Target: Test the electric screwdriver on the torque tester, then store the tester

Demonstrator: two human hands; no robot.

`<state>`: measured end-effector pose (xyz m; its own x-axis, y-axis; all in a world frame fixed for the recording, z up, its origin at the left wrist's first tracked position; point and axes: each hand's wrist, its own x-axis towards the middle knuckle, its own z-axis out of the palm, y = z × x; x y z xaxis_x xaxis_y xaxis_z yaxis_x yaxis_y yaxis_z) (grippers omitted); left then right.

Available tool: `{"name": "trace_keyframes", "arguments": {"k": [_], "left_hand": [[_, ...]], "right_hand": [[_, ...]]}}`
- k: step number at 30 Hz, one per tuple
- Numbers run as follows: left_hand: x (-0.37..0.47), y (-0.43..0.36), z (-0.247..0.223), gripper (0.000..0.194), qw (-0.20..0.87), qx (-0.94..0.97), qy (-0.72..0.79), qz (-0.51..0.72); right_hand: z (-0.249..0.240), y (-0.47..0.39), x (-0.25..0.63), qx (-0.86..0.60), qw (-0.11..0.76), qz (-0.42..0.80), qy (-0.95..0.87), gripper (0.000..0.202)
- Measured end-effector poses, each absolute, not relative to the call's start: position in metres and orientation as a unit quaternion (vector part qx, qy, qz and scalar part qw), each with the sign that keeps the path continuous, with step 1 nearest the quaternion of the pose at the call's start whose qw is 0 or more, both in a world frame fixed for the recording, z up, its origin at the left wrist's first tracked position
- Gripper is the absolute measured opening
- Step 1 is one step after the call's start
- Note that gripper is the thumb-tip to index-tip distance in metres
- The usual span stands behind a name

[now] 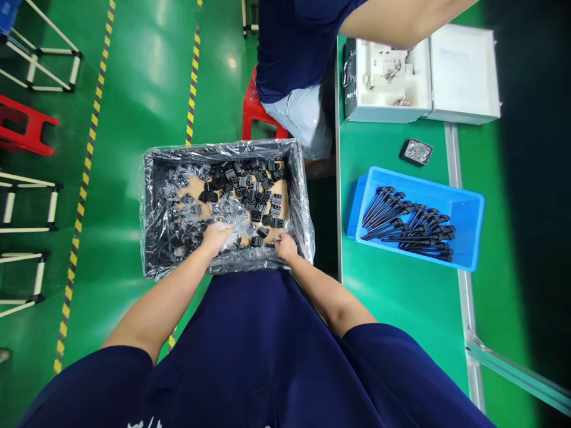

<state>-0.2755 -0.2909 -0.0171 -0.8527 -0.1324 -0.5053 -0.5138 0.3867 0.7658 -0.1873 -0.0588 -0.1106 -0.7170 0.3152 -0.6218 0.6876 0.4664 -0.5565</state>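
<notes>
Two bare hands reach from the bottom of the frame into a dark crate [300,202] near the middle, its walls wrapped in clear film. The left hand [217,238] is over the lower middle of the crate, its fingers closed on crumpled clear plastic [234,221]. The right hand [286,246] is at the crate's lower right, by the near wall, with its fingers curled in; from my view I cannot tell whether they grip a part, the film or the crate's edge. Small black parts [256,199] lie loose over a tan bottom [284,190], thickest at the centre and right of the crate, while more wrapped plastic covers its left side.

At right I have a green surface [401,297] carrying a blue box [466,223], in which black rods [408,223] with wider heads lie heaped toward the left. Just above it sits a little tray [419,152] of shiny bits, and at upper right an open case [464,71] with a white lining. A co-worker [294,53] in a dark blue top sits on a red stool [250,113] at top centre, one arm reaching across the case.
</notes>
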Motion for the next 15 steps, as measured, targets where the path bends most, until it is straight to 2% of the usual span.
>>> {"name": "trace_keyframes", "arguments": {"k": [3,5,7,9,10,12,15], "left_hand": [[-0.277,-0.295,-0.011,0.028,0.144,-0.248,0.789,0.543],[-0.275,-0.299,-0.008,0.031,0.136,-0.278,0.773,0.554],[-0.27,-0.303,-0.007,0.035,0.162,-0.298,0.75,0.568],[-0.264,-0.308,-0.009,0.035,0.205,-0.305,0.72,0.588],[-0.261,-0.311,-0.011,0.035,0.223,-0.301,0.713,0.593],[-0.255,-0.318,-0.019,0.033,0.24,-0.289,0.732,0.568],[-0.246,-0.325,-0.034,0.027,0.221,-0.265,0.803,0.486]], "right_hand": [[-0.115,-0.069,-0.189,0.087,0.224,-0.312,0.919,0.031],[-0.117,-0.083,-0.2,-0.01,0.184,-0.307,0.934,0.038],[-0.121,-0.098,-0.217,-0.041,0.172,-0.307,0.935,0.051],[-0.127,-0.109,-0.237,-0.009,0.204,-0.312,0.928,0.058],[-0.131,-0.111,-0.246,0.018,0.223,-0.319,0.921,0.056],[-0.139,-0.112,-0.258,0.059,0.246,-0.343,0.904,0.039],[-0.144,-0.104,-0.26,0.102,0.234,-0.398,0.881,0.014]]}}
